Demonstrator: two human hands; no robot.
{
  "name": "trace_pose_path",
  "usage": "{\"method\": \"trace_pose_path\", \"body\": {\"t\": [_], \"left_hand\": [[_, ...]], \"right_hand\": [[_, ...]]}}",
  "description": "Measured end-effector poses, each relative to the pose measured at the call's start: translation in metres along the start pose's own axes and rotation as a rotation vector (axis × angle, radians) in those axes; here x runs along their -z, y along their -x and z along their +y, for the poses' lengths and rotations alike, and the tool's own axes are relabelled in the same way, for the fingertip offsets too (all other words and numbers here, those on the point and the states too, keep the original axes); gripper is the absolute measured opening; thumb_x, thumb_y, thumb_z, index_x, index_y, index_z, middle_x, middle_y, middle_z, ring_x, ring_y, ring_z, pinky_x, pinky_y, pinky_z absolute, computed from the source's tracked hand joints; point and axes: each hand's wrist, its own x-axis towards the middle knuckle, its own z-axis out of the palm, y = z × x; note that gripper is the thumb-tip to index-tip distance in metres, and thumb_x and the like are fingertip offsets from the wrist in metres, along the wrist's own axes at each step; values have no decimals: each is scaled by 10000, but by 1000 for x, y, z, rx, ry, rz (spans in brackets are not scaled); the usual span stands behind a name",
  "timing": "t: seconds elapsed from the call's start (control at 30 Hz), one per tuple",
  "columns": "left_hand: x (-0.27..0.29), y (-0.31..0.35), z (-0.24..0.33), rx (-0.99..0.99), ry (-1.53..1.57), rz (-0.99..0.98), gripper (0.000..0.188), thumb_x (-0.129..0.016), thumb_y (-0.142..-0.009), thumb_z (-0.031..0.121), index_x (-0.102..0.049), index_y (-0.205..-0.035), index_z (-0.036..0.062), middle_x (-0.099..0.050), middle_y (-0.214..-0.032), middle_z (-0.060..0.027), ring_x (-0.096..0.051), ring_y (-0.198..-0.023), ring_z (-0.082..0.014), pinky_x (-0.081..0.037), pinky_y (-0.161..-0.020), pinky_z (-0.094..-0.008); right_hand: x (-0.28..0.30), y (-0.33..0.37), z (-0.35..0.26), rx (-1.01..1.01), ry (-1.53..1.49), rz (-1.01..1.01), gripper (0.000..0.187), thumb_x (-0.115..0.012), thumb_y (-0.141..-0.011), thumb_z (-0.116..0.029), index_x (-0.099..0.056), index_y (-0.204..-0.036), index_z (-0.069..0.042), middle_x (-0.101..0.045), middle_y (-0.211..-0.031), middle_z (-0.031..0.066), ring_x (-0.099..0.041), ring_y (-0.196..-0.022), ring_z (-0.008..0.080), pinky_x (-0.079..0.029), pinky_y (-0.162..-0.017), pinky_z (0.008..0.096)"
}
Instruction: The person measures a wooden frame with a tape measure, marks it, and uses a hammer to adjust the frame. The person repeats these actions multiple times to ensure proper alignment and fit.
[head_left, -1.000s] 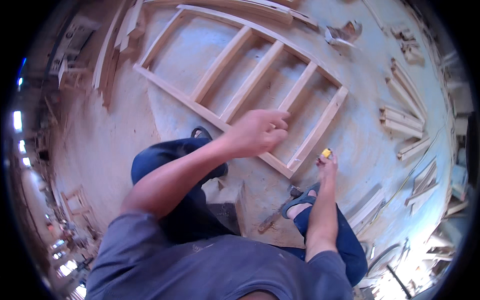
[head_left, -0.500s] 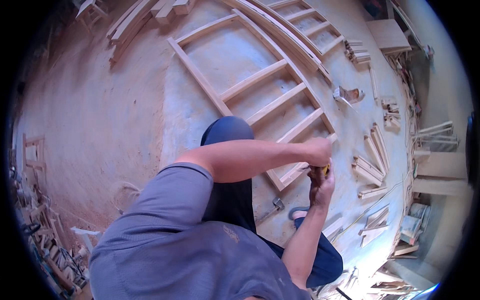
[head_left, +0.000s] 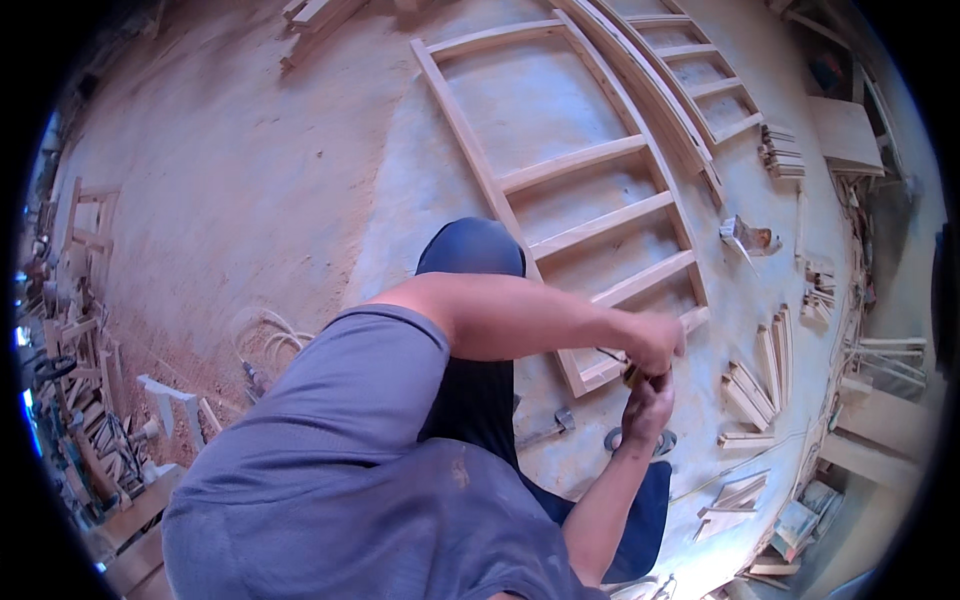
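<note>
My left hand [head_left: 652, 341] reaches across from the left, curled and slightly blurred, just above my right hand. My right hand [head_left: 648, 402] is closed around a small yellow and dark object [head_left: 630, 375], mostly hidden between the two hands; its exact kind does not show. Both hands are over the near right corner of a ladder-like wooden frame [head_left: 586, 232] that lies on the floor, with several crosspieces between two long rails. A hammer [head_left: 563, 419] lies on the floor below the frame's near end, beside my knee.
Long boards [head_left: 672, 110] and a second wooden frame [head_left: 712, 88] lie beyond the first. Short wood pieces [head_left: 748, 393] sit in bundles on the right, near an opened container [head_left: 748, 238]. A coiled cord [head_left: 275, 335] and scrap wood [head_left: 100, 440] are on the left.
My view has turned, so the frame and floor appear shifted to the right. Both hands stay close together by the frame's near corner, with the yellow object still between them.
</note>
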Motion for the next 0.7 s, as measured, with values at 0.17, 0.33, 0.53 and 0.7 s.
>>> {"method": "trace_pose_path", "body": {"t": [0.17, 0.33, 0.53, 0.7], "left_hand": [[-30, -5, -12, -13, -43, -187, 583, -630, -737, 9, -609, -1320, 21, -678, -1185, -224, -657, -1095, -378, -542, -887, -415], [-31, -24, 1, -96, 318, -103, 757, -690, -675, 14, -519, -1413, 13, -662, -1094, -221, -654, -1004, -297, -558, -766, -391], [183, -17, -28, -315, 989, 759, 300, -746, -697, 54, -639, -970, -8, -640, -812, -89, -608, -644, -185, -485, -486, -322], [274, 41, -89, -46, 1129, 1483, 456, -719, -753, 119, -544, -1150, -17, -600, -923, -124, -607, -788, -240, -522, -650, -405]], "right_hand": [[5, 34, 26, -25, -108, 70, 524, -596, -806, 48, -518, -1324, 26, -613, -1188, 106, -602, -1076, 207, -467, -948, 321], [60, 45, 63, -237, 62, 31, 416, -591, -828, 37, -576, -1244, 22, -587, -1106, 67, -564, -1005, 161, -449, -819, 272], [257, 132, 156, -728, 1029, 82, 369, -678, -774, -6, -721, -1138, -55, -636, -716, 60, -592, -576, 201, -472, -517, 341], [268, 148, 155, -997, 754, -7, 235, -642, -842, 25, -758, -1042, -15, -662, -776, 33, -614, -716, 154, -480, -626, 302]]}}
